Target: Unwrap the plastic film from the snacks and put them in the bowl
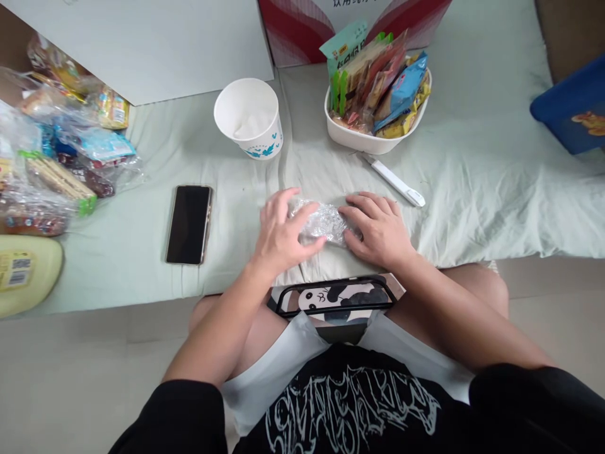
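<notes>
A crumpled piece of clear plastic wrap (325,222) lies on the pale green cloth in front of me, between my two hands. My left hand (287,230) is at its left end, fingers curved and spread apart, with the thumb and forefinger over the edge of the plastic. At the other end, my right hand (377,228) rests palm down, its fingertips and thumb closed on the plastic. Just beyond the right hand lies a white utility knife (397,181), its tip pointing away to the left.
Behind stand a white paper bucket (248,120) with white material inside and a white tub (362,137) of packaged snacks. A phone (189,224) lies left, near bagged snacks (70,157) and a yellow-green container (28,274). A blue bin (574,107) is at right; a panda-print item (338,299) sits between my knees.
</notes>
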### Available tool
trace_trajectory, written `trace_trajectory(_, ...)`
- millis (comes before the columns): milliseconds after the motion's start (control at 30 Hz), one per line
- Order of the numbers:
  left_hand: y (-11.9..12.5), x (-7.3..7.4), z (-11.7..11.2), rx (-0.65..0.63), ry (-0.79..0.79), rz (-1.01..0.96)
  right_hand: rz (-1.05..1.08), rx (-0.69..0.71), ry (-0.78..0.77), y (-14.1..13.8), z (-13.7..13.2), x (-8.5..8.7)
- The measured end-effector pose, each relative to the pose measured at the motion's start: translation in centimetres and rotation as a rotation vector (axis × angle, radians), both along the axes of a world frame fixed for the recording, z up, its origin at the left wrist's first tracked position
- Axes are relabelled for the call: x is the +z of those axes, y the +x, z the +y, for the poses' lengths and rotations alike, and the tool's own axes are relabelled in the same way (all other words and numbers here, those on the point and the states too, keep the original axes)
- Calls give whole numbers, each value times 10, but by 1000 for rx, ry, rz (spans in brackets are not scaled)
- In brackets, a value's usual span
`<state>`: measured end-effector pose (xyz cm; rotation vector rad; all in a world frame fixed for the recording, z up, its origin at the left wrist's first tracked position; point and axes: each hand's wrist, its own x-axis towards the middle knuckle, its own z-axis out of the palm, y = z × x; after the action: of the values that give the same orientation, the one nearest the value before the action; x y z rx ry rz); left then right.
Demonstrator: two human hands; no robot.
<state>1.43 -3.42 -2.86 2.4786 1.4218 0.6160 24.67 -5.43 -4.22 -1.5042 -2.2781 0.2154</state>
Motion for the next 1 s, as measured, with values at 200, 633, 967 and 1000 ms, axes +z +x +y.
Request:
trace_trajectory(200,5,-2,-4,-227,-13,67,125,-15,11,1,1,-2)
trace_trajectory(633,6,11,-6,38,-618,-910,895,36,-280,22,8,5)
trace_trajectory(967,29,15,-13,56,-877,-891,782,-76,-422,-12,6,23)
trace_trajectory(1000,28,16,-12,43,-872,-885,766,-90,-434,-13,6,25)
